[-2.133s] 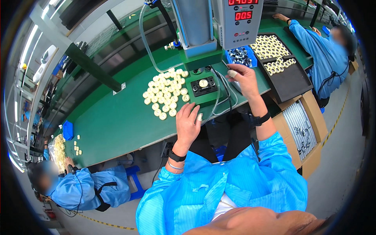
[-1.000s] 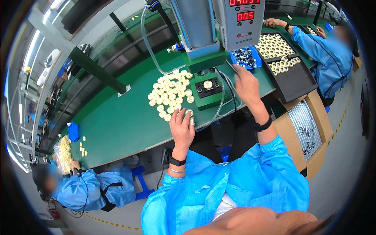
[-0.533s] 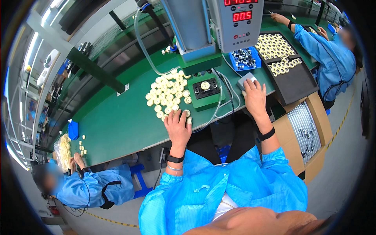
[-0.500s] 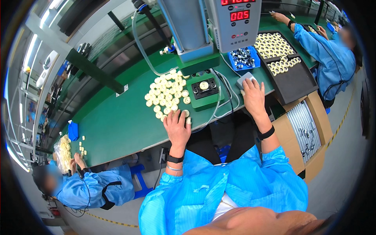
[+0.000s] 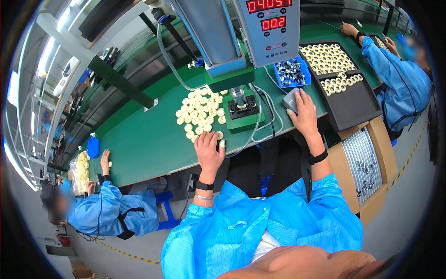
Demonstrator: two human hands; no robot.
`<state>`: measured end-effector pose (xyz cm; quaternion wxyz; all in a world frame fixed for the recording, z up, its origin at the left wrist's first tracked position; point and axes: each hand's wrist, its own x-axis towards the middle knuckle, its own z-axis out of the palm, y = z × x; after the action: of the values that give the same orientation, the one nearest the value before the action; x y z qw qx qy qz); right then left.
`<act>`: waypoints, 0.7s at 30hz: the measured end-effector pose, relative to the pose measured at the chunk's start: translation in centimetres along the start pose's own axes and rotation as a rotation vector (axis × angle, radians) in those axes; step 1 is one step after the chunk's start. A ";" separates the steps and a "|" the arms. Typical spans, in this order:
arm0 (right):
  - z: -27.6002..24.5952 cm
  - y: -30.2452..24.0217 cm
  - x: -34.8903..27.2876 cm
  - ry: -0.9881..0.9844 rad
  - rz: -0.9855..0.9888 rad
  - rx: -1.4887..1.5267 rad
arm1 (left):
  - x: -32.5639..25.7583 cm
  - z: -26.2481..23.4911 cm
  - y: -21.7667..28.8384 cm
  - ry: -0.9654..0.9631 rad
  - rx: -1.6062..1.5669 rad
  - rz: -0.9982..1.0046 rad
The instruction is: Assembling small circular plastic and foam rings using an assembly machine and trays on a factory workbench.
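Resting half-spread, the left hand (image 5: 209,151) adjoins a cream plastic disc (image 5: 219,135), likely light, stiff, best rim-pinched, right hand (image 5: 305,116) spread on a grey box (image 5: 290,101).

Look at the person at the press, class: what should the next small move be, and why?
Probably the left hand should pick up the cream ring right beside it. The ram is down at the black fixture and the right hand rests on the grey box, so readying a part by the loose pile, clear of the ram, seems sensible.
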<state>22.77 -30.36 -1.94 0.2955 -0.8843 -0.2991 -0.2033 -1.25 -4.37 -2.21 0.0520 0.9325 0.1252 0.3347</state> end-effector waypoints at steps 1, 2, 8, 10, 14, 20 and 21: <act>-0.7 -0.3 0.2 -0.035 0.034 -0.020 | 0.0 0.1 0.0 -0.007 -0.014 -0.010; -1.3 -0.4 0.1 -0.037 0.027 -0.009 | 0.0 0.0 -0.1 -0.013 -0.024 -0.021; -2.5 0.7 -1.5 0.002 0.131 -0.134 | -0.3 0.1 -0.2 -0.013 -0.020 -0.049; -2.9 0.3 -1.4 -0.007 0.090 -0.205 | -0.3 0.1 -0.2 -0.017 -0.024 -0.056; -4.1 -3.9 0.8 0.035 0.033 0.421 | -0.1 0.3 -0.3 -0.035 -0.052 -0.058; -1.9 -14.1 8.2 -0.241 0.054 0.810 | -0.2 0.3 -0.7 -0.036 -0.067 -0.026; -2.0 -14.9 8.8 -0.267 0.069 0.769 | -0.2 0.1 -0.5 -0.036 -0.079 -0.015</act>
<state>19.20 -18.36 10.21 0.5700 -0.7374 -0.3590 0.0500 -1.47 -3.95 -2.52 0.0936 0.9346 0.1181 0.3223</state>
